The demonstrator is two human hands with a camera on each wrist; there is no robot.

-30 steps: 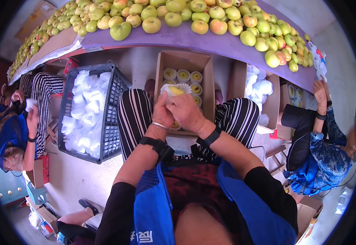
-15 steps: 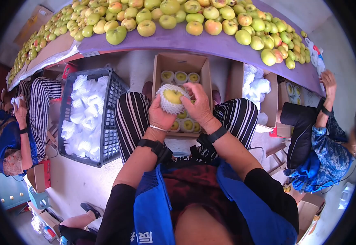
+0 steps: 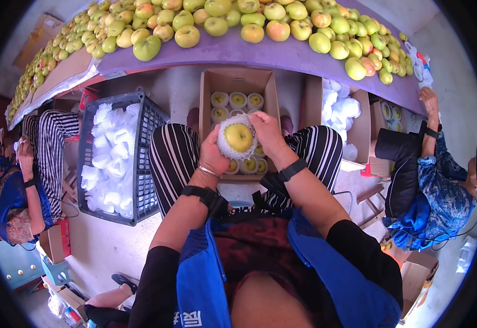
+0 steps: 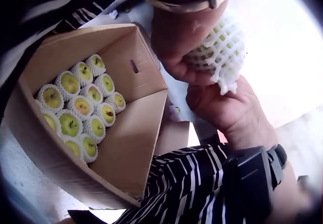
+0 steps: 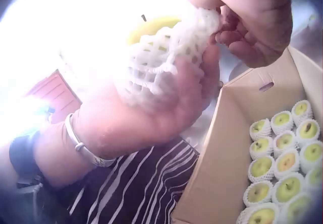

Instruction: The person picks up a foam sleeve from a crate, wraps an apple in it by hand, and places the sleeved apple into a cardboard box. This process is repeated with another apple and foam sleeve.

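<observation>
A yellow-green apple (image 3: 238, 137) sits in a white foam net sleeve (image 5: 151, 78), its stem end bare. My left hand (image 3: 215, 154) cups the sleeved apple from the left and below, as the right wrist view shows. The fingers of my right hand (image 3: 267, 133) pinch the sleeve's edge on the right side. Below both hands stands a cardboard box (image 3: 239, 81) holding rows of apples (image 4: 81, 104) in the same kind of foam sleeves. My hands and the held apple hide some of these in the head view.
At left stands a dark plastic crate (image 3: 150, 164) full of white foam sleeves (image 3: 112, 158). A purple-topped table (image 3: 216, 53) with many loose apples (image 3: 187, 36) runs across the far side. Another box (image 3: 360, 128) with foam sleeves stands at right. People sit at both sides.
The apple in its sleeve has turned in my hands, so its stem end faces up toward the head camera. My right hand has shifted from over the apple to the sleeve's edge.
</observation>
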